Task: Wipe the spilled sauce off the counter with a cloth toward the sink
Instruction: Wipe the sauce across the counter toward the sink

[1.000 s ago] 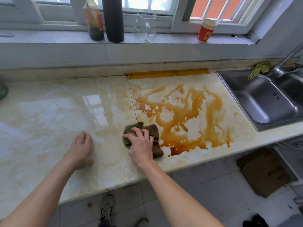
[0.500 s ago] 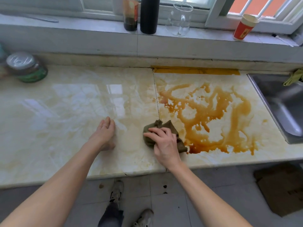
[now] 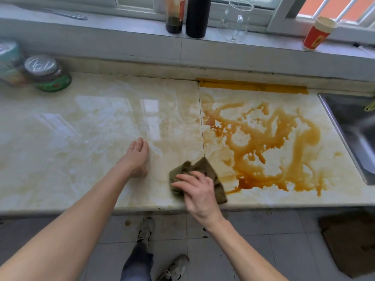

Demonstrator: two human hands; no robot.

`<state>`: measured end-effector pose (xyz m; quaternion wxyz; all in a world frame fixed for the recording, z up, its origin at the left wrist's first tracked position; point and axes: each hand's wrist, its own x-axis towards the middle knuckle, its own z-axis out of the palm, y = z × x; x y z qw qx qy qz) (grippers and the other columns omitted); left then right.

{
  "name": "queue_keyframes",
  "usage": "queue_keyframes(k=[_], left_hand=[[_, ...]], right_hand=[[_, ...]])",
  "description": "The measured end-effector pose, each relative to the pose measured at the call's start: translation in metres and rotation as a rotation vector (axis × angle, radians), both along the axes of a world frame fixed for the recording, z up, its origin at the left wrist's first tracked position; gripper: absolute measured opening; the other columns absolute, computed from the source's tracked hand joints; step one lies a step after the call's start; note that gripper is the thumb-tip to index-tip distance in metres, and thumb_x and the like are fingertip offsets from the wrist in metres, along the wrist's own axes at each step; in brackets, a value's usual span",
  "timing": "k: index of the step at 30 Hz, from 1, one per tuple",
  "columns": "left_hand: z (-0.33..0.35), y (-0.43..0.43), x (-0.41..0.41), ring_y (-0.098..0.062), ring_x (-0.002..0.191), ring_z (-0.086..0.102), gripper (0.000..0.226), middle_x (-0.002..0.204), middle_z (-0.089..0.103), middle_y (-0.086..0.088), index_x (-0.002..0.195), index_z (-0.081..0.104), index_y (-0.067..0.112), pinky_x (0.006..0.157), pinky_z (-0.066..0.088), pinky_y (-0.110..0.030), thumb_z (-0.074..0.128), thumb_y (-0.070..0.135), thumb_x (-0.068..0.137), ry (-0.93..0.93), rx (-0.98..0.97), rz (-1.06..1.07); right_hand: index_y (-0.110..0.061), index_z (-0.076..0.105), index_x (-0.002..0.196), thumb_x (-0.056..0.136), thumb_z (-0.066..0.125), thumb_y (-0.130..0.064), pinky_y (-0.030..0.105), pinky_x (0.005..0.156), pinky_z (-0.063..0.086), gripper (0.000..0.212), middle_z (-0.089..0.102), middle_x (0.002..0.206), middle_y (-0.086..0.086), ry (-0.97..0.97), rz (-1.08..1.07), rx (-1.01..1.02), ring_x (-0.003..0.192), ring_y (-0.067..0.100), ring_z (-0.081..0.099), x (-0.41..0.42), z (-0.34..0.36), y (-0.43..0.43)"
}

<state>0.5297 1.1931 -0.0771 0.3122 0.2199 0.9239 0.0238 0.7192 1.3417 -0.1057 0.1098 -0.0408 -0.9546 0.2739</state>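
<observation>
The right hand (image 3: 197, 191) is pressing the cloth (image 3: 205, 166), fingers flat, at the counter's (image 3: 81, 138) front edge beside the sauce (image 3: 263, 142), with the sink (image 3: 353, 126) at the right end. The left hand (image 3: 137, 157) is resting open, empty.

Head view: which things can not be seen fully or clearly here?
All in the head view.
Sink: cut off by the right edge.
Cloth: near part hidden under the right hand.
Bottle and flask on the sill: tops cut off by the top edge.
Leftmost can: blurred, cut by the left edge.
</observation>
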Motion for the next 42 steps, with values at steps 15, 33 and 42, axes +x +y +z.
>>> queue_keyframes(k=[15, 33, 42], left_hand=[[0.0, -0.001, 0.001, -0.022, 0.145, -0.015, 0.095, 0.156, -0.023, -0.006, 0.149, -0.014, 0.011, 0.12, 0.002, -0.036, 0.055, 0.006, 0.084, -0.016, 0.004, 0.026], [-0.001, 0.002, 0.004, -0.024, 0.145, -0.016, 0.086, 0.156, -0.024, -0.007, 0.149, -0.015, 0.009, 0.12, 0.002, -0.039, 0.046, 0.001, 0.088, -0.01, 0.002, 0.03], [-0.002, 0.002, 0.004, -0.023, 0.145, -0.016, 0.084, 0.156, -0.024, -0.006, 0.149, -0.014, 0.01, 0.12, 0.001, -0.036, 0.041, -0.002, 0.087, 0.008, 0.009, 0.034]], right_hand=[[-0.034, 0.07, 0.096, 0.08, 0.064, -0.018, 0.051, 0.094, 0.041, 0.023, 0.055, 0.134, -0.007, -0.008, 0.399, 0.175, 0.13, 0.021, 0.045, 0.028, -0.018, 0.015], [-0.019, 0.075, 0.091, 0.072, 0.074, 0.006, 0.048, 0.087, 0.047, 0.031, 0.063, 0.116, 0.005, -0.017, -0.188, 0.053, 0.112, 0.028, 0.052, 0.028, 0.02, 0.092], [-0.035, 0.05, 0.135, 0.097, 0.038, -0.039, 0.057, 0.104, 0.027, 0.041, 0.043, 0.149, -0.009, -0.101, 0.252, 0.271, 0.14, 0.02, 0.035, 0.009, -0.011, 0.029]])
